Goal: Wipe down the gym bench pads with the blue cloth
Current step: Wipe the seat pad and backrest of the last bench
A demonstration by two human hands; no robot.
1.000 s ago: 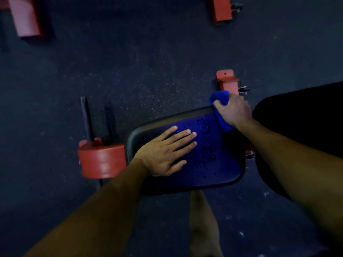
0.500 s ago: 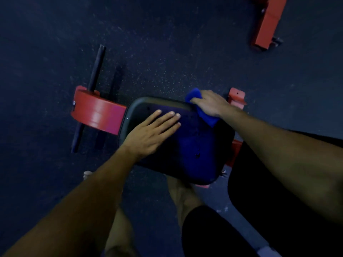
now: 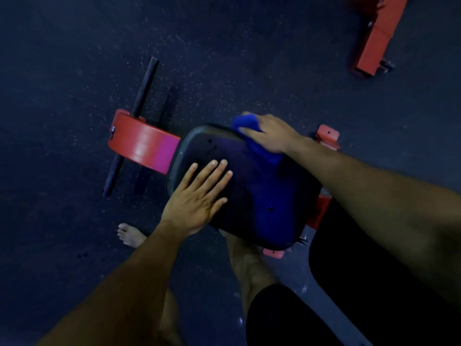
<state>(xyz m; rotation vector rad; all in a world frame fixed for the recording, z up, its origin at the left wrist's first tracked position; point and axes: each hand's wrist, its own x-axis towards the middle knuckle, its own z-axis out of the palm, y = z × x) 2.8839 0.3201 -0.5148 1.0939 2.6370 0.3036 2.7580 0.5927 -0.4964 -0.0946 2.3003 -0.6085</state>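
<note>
Two hands work our seat pad (image 3: 252, 196) — long axis upper-left to lower-right: left hand (image 3: 197, 198) flat, right hand (image 3: 272, 136) gripping blue cloth (image 3: 259, 143).

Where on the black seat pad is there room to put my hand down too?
Bare pad lies between the flat left hand and the right forearm, down to the near edge. The far edge is crowded: the right hand presses the blue cloth there.

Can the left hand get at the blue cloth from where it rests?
Probably yes: the left hand lies flat on the pad, with bare pad between it and the cloth under the right hand.
</note>
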